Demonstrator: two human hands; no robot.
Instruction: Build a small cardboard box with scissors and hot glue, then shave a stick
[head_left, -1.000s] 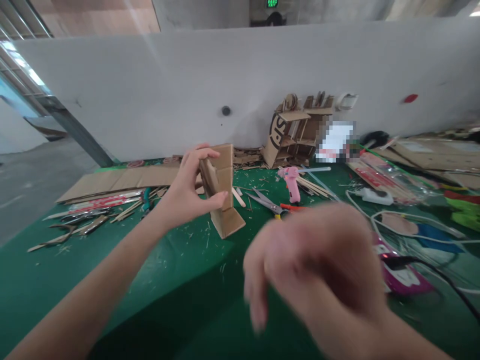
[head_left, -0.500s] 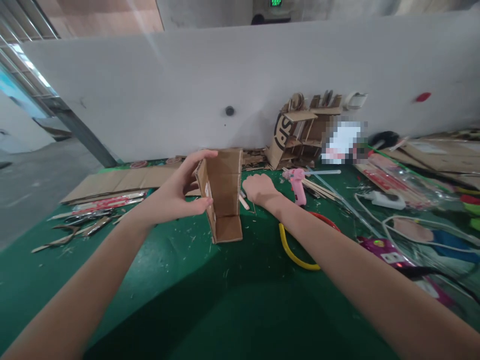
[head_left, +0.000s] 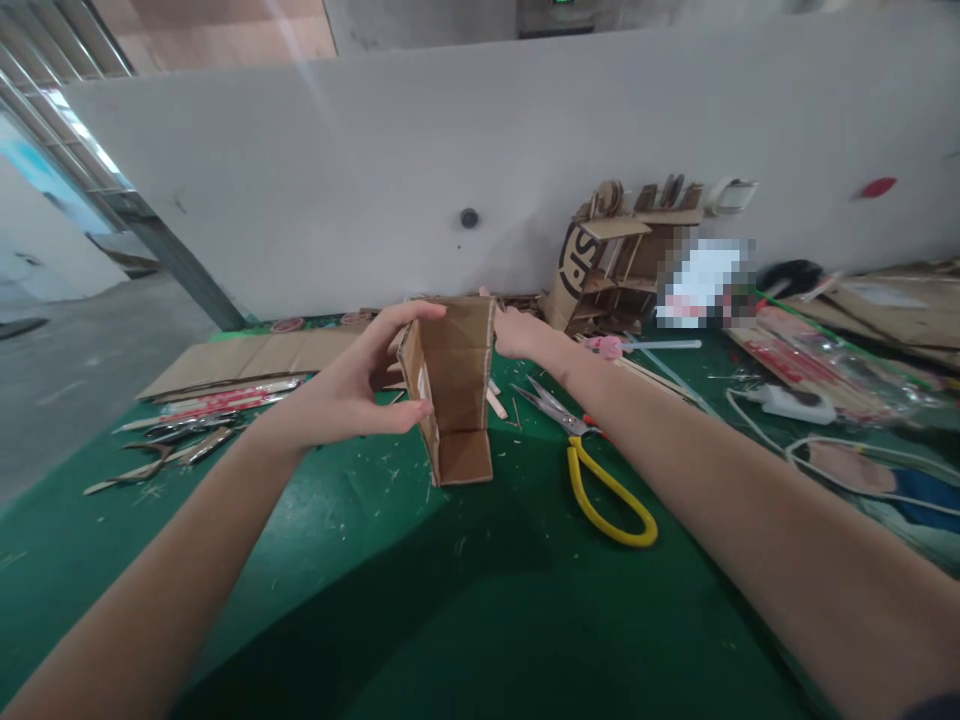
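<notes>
A folded cardboard piece (head_left: 457, 370), with a back panel, a left side and a small base, stands upright on the green table (head_left: 360, 590). My left hand (head_left: 367, 380) is closed around its left side, the thumb in front and the fingers over the top edge. Behind its right edge is my right hand (head_left: 517, 332); most of its fingers are hidden by the cardboard, and one fingertip shows above the top edge. Under my right forearm lie yellow-handled scissors (head_left: 611, 500) with their blades apart. Small wooden sticks (head_left: 495, 402) lie just right of the cardboard.
A small cardboard shelf (head_left: 574, 280) stands against the white partition (head_left: 337, 190). The pink glue gun (head_left: 606, 346) is partly covered by my right arm. Flat cardboard (head_left: 247, 360) and tools (head_left: 206, 445) lie at left. Cables, a white adapter (head_left: 795, 403) and plastic-wrapped packs (head_left: 817, 360) crowd the right.
My right hand has moved up and away, from beside the cardboard to behind its right edge. The scissors' blades have come into view. My left hand keeps its hold.
</notes>
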